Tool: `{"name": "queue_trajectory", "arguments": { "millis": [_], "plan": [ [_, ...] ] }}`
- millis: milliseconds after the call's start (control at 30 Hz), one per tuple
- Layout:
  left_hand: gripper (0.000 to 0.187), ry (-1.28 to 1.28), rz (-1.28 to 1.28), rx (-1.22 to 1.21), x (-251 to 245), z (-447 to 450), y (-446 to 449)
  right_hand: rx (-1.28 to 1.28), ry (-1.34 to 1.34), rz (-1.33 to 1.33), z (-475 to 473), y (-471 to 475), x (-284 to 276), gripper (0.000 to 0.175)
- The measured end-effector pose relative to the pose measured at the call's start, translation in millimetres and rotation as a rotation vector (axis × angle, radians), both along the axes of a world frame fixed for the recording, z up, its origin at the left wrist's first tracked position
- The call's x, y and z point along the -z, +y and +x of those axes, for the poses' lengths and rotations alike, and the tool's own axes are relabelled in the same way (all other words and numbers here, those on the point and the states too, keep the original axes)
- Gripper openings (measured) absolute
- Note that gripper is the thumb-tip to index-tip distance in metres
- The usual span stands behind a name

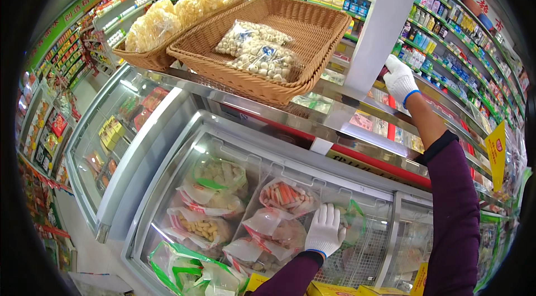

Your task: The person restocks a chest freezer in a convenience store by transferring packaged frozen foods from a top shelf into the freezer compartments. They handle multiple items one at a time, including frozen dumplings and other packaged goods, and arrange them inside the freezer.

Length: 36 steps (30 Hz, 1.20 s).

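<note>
My left hand [325, 230], in a white knit glove with a blue cuff, lies palm down with its fingers together on the sliding glass lid [372, 216] of a chest freezer. Bags of frozen food, one with red-and-white sticks [289, 197], show through the glass beside it. Up at the right, my right hand [398, 78], gloved the same way, is beside the white post [379, 24] above the metal rack rail. Its fingers are curled around a small dark reddish thing, mostly hidden. A large wicker basket [318, 70] holding clear bags of small pale round food [268, 61] stands left of the post.
Another wicker basket [146, 59] holds bagged yellowish puffed food. A second glass-topped freezer [113, 128] stands at left. A green-and-white bag [197, 271] and yellow boxes [335, 289] are at the near edge. A yellow sign [496, 156] hangs right. Stocked shelves line the back.
</note>
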<state>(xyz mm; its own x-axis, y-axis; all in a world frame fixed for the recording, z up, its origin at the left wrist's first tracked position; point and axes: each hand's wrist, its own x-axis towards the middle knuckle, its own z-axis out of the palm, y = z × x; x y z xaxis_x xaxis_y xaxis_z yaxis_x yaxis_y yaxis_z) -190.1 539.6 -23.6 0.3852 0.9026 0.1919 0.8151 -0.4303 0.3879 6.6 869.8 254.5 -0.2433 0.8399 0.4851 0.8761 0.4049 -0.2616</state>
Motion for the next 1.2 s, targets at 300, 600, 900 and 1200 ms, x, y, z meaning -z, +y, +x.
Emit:
{"name": "queue_trajectory", "arguments": {
  "millis": [300, 600, 900, 1200],
  "plan": [
    [0.072, 0.011, -0.012, 0.021, 8.0, -1.5, -4.7, -0.028, 0.799, 0.228, 7.3, -107.7, -37.3, 0.041],
    [0.076, 0.076, -0.051, 0.082, 11.3, 5.6, -9.5, 0.323, 0.860, 0.235, -0.2, -491.4, 64.6, 0.032],
    [0.097, 0.517, -0.507, 0.356, -60.3, 1.5, 5.3, 0.930, 1.352, -0.145, -3.4, -724.2, 115.0, 0.033],
    [0.068, -0.126, -0.649, 0.439, -96.5, -20.3, -113.9, 0.764, 1.488, 0.027, -3.4, -723.9, 73.0, 0.033]
  ]
}}
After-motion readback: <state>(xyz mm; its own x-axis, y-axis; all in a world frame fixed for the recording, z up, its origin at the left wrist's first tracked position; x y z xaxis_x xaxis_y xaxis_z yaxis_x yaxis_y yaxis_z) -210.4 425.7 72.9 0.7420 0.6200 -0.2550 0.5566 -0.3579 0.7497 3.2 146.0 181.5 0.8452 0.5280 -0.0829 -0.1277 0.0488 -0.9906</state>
